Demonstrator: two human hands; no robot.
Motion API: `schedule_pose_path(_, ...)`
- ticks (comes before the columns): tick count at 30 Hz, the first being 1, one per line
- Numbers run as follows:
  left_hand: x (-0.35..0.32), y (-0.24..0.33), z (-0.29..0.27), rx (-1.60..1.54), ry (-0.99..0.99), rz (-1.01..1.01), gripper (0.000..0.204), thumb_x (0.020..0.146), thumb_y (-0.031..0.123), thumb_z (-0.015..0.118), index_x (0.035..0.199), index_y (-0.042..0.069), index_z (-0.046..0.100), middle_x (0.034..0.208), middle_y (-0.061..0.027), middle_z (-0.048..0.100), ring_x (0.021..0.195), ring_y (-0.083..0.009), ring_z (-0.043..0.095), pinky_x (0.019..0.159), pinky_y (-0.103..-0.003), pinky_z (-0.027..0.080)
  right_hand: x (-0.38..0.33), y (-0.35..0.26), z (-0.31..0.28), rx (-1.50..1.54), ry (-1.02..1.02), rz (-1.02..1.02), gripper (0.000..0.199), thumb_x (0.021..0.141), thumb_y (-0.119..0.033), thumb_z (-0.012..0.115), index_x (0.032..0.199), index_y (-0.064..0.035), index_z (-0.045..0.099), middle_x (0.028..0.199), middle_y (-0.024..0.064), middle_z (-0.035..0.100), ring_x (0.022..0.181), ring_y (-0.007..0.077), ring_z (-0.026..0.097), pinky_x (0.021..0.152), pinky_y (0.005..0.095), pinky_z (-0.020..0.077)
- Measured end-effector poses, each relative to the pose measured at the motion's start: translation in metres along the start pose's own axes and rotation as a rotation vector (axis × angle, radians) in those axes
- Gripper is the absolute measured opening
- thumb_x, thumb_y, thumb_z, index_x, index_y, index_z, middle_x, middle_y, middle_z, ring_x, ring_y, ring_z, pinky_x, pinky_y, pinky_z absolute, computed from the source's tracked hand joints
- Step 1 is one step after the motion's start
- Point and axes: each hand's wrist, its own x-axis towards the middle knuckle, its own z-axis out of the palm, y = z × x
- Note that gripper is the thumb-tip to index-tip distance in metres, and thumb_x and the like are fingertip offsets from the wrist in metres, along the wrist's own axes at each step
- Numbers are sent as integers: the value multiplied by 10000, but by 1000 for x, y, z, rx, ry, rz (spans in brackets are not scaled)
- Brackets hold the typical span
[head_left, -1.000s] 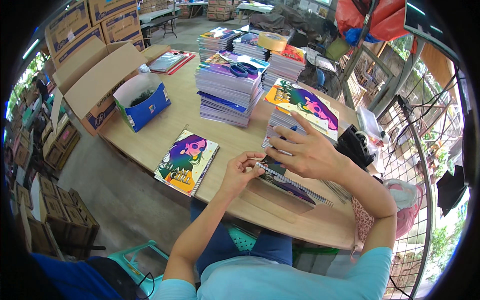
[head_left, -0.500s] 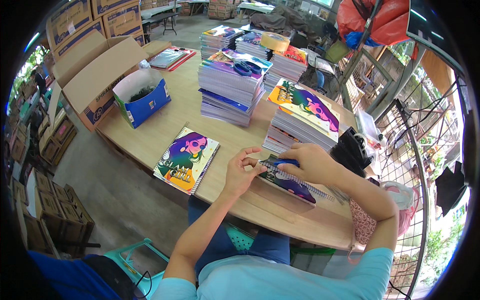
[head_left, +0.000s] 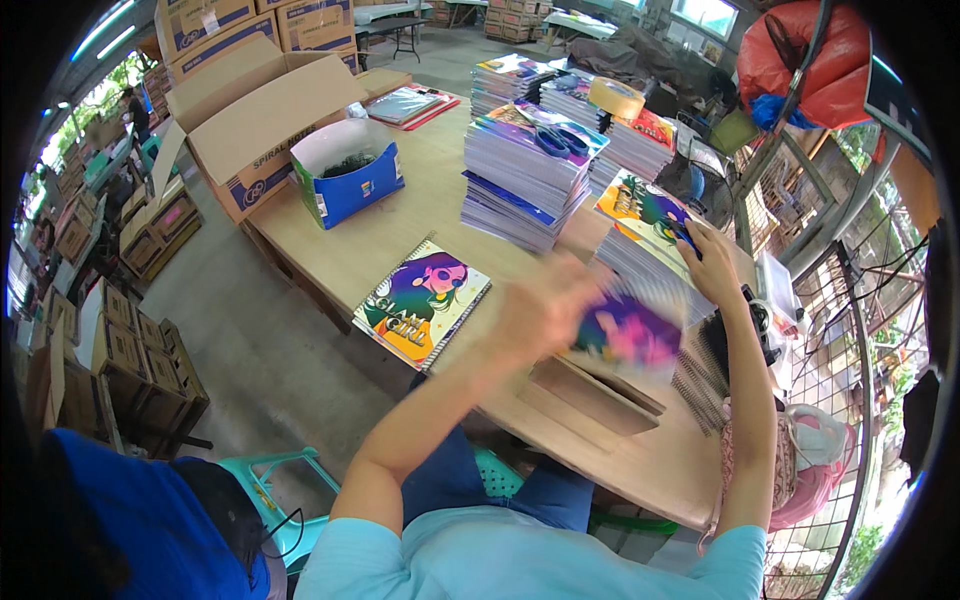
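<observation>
My left hand (head_left: pixel 550 305), smeared by motion, grips a spiral notebook (head_left: pixel 635 333) with a purple and pink cover and holds it up over the table. Below it, a slotted wooden block (head_left: pixel 600 396) rests near the table's front edge. My right hand (head_left: pixel 714 268) is at the tall notebook stack (head_left: pixel 638 205) on the right, its fingers closed round a small blue-handled tool (head_left: pixel 686 237); the tool's working end is hidden. To the left of both hands lies a coil-bound notebook (head_left: pixel 425 300) with a colourful illustrated cover.
More notebook stacks (head_left: pixel 525 180) stand behind, with scissors (head_left: pixel 561 141) and a tape roll (head_left: pixel 616 98) on top. A blue box (head_left: pixel 360 190) holds dark coils, beside an open carton (head_left: pixel 255 130). Loose wire spirals (head_left: pixel 702 385) and a pink bag (head_left: pixel 815 465) are at right.
The notebook has left the wooden block and is now up in my left hand. My right hand has moved away and to the right, to the stack, with the blue-handled tool. The view has shifted.
</observation>
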Motion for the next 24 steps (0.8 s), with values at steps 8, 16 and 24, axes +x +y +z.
schedule_pose_path(8, -40, -128, -121, 129, 56, -806, 277, 939, 249, 595, 1080, 40, 712, 1011, -164, 708, 935, -270, 691, 814, -361, 513, -10, -9, -4, -456, 157, 7, 543, 914, -308, 629, 1386, -65, 513, 1468, 188, 423, 1294, 346, 478, 1065, 422, 379)
schedule_pose_path(16, 58, 4, -119, 566, -405, 179, 242, 779, 258, 755, 1008, 190, 716, 1042, -23, 647, 1044, -192, 582, 1107, -476, 256, -33, -223, -33, 686, -530, -236, 889, 813, -106, 725, 1530, -65, 202, 1295, 261, 561, 1144, 329, 603, 955, 354, 476)
schedule_pose_path(24, -40, -81, -128, -223, -29, -813, 405, 949, 97, 596, 1327, -32, 530, 1063, -97, 677, 941, -106, 610, 832, -273, 480, -78, -272, 101, 1395, 123, 226, 465, 902, 6, 588, 1338, 48, 430, 1071, 90, 616, 939, 155, 569, 864, 294, 469)
